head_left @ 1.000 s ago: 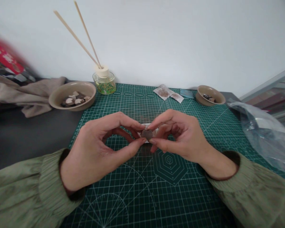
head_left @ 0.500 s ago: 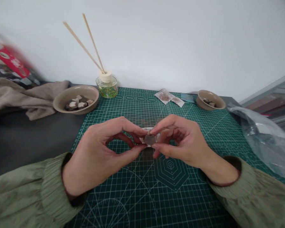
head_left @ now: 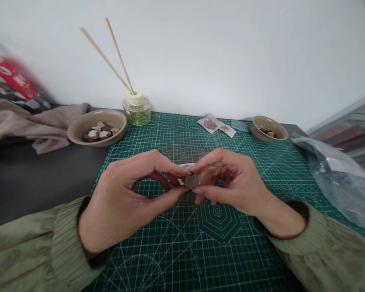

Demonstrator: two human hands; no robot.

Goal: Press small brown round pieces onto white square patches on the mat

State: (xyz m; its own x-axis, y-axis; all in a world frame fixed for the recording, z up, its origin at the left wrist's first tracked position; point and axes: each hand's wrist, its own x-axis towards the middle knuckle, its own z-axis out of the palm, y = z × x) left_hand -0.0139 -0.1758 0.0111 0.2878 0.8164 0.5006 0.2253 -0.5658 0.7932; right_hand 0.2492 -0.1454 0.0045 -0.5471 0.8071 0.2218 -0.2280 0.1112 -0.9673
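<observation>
Both my hands meet over the middle of a green cutting mat (head_left: pixel 176 251). My left hand (head_left: pixel 130 194) and my right hand (head_left: pixel 231 178) pinch the same small clear packet (head_left: pixel 191 178) between thumbs and forefingers. A dark brown round piece sits inside the packet. The packet hangs a little above the mat, and its back part is hidden by my fingers.
A tan bowl (head_left: pixel 79 127) with brown and white pieces stands at the back left. Beside it is a reed diffuser (head_left: pixel 136 109). A smaller tan bowl (head_left: pixel 269 127) and flat sachets (head_left: pixel 215 123) lie at the back right. A clear plastic bag (head_left: pixel 337 174) is on the right, a beige cloth (head_left: pixel 33 121) on the left.
The view dropped slightly between the first two frames. My fingers shifted a little on the packet, and the brown piece now looks rounder. Both hands stay in the same place.
</observation>
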